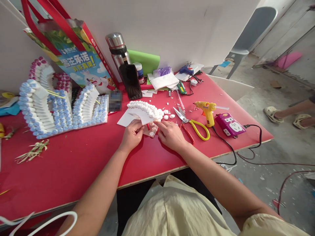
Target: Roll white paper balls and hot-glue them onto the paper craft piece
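Observation:
A small white board model [147,118] sits on the red table in front of me, its curved top edge lined with white rosettes [144,106]. My left hand [132,135] is closed on the model's near left edge, thumb and fingers pinching the board. At its right side my right hand [171,135] presses index finger and thumb to the edge; the other fingers curl under. Below the top board, pale rosettes and a bit of red show on a lower piece [152,132]. Several loose white rosettes [166,117] lie just beyond my right hand.
Right of the model lie yellow-handled scissors [199,129], red-handled pliers [188,133], a yellow glue gun [208,113] and a purple power strip [231,124] with trailing cords. Blue-and-white rosette models [52,111], a bag [83,62], a flask [116,46] and a phone [130,82] stand behind.

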Motion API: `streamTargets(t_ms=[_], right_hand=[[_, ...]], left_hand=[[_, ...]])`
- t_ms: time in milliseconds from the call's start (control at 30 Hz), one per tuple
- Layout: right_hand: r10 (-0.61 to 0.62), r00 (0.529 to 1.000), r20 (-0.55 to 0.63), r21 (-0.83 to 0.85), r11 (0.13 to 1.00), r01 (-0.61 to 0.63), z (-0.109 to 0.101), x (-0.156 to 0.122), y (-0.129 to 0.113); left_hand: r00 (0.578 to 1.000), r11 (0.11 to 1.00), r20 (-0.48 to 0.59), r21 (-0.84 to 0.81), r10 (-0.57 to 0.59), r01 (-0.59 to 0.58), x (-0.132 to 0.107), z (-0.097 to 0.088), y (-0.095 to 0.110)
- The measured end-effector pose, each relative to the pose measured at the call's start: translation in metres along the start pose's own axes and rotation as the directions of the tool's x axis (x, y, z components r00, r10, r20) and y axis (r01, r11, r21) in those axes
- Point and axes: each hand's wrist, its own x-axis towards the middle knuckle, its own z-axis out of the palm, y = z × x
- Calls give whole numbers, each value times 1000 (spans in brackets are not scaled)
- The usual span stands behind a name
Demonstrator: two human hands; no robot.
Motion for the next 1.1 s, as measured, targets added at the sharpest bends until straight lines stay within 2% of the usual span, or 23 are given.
streamTargets(t_ms=[400, 700, 867, 967, 1100], right_hand=[[-24, 995, 94, -52, 998, 29, 3, 1, 3], [-26, 995, 98, -57, 998, 32, 4, 2, 3], [-41, 999, 33, -21, 999, 42, 3, 0, 1], [-19, 999, -42, 15, 1000, 19, 2, -1, 0], [12, 987, -159, 75, 997, 0, -2, -1, -2]], left_hand=[[998, 998, -10, 15, 60, -60, 1, 2, 1], [999, 998, -12, 28, 53, -53, 0, 1, 1], [998, 998, -38, 37, 46, -45, 0, 1, 2], [994, 999, -107, 39, 21, -17, -2, -3, 2], [954, 1000, -298, 3, -25, 27, -8, -13, 3]])
